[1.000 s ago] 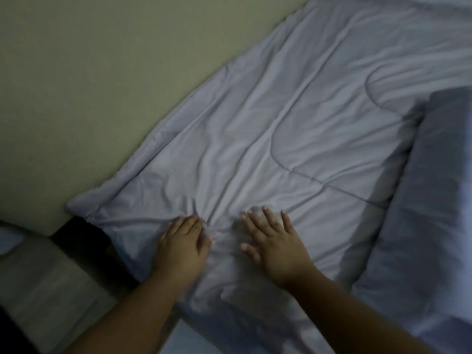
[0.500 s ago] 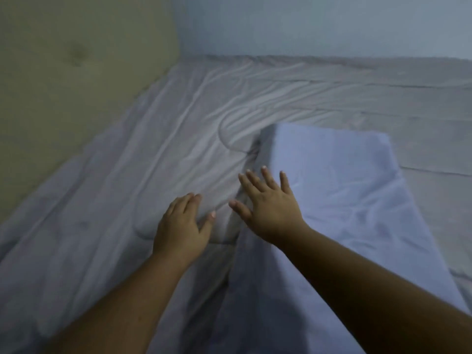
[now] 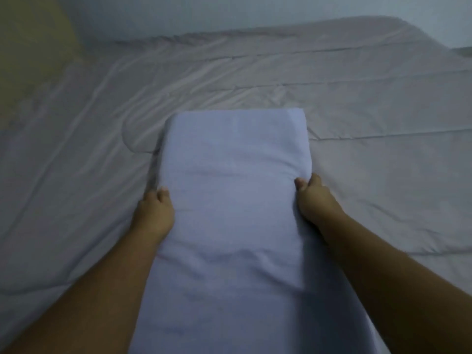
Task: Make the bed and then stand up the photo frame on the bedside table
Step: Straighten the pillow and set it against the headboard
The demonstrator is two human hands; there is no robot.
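Nearest the camera, two bare forearms reach forward, one down each long side of a pale blue pillow (image 3: 235,200) that lies lengthwise on the bed, its far end pointing away from the person.

The left hand (image 3: 153,213) grips the pillow's left edge, thumb on top and fingers curled out of sight underneath. The right hand (image 3: 313,200) grips the right edge the same way, and the fabric bunches slightly under its thumb. Both grasps sit at about mid-length; the near end of the pillow runs out of view at the bottom.

Beyond the pillow, the grey quilt (image 3: 357,111) covers the bed. It is spread out but creased, with a rounded fold just beside the pillow's far left corner. At far left a beige headboard (image 3: 30,47) is partly visible; a pale wall closes the far side. The photo frame and the bedside table are not in view.

Judgement: the step in hand is placing the pillow; the bed is near made, the frame not yet addressed.

Risks:
- A lift from mid-length may let the soft ends sag and drag across the quilt, adding creases.
- Sliding rather than lifting would pull the fold further out of line.
- Low light and blur may hide remaining wrinkles.
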